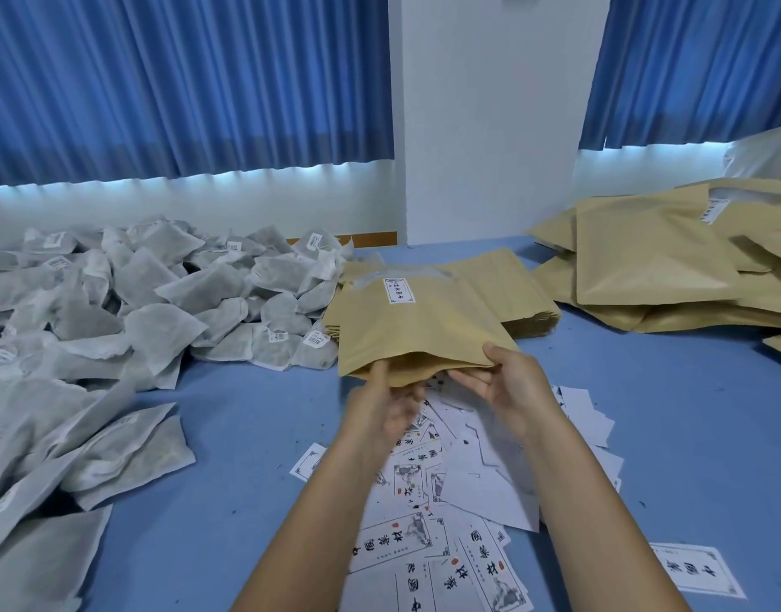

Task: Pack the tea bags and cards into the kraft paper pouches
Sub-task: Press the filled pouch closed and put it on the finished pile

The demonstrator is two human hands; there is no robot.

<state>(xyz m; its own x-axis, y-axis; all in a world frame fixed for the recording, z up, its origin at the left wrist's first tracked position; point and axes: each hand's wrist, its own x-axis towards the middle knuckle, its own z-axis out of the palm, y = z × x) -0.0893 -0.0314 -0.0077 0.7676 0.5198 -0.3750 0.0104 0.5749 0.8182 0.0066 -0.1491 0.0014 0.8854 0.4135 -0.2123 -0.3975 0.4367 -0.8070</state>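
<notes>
Head view: right hand [508, 386] pinched lip of pouch [415, 329], mouth open above cards [446, 501]. Left hand [388, 404] blurred at mouth, grip unclear. Puffed pouches [653, 267] far right, likely packed. Tea bags [159, 302] heaped left on table [247, 435]: much left to pack.

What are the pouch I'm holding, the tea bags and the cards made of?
The pouch looks like matte brown kraft paper, lightly creased; lining unseen. The tea bags seem thin off-white nonwoven filter material, dark contents showing through. The cards look like white printed paper or light card.

Packing rm: tea bag heap [128, 302], pouch stacks [653, 262], blue table [256, 417].
</notes>
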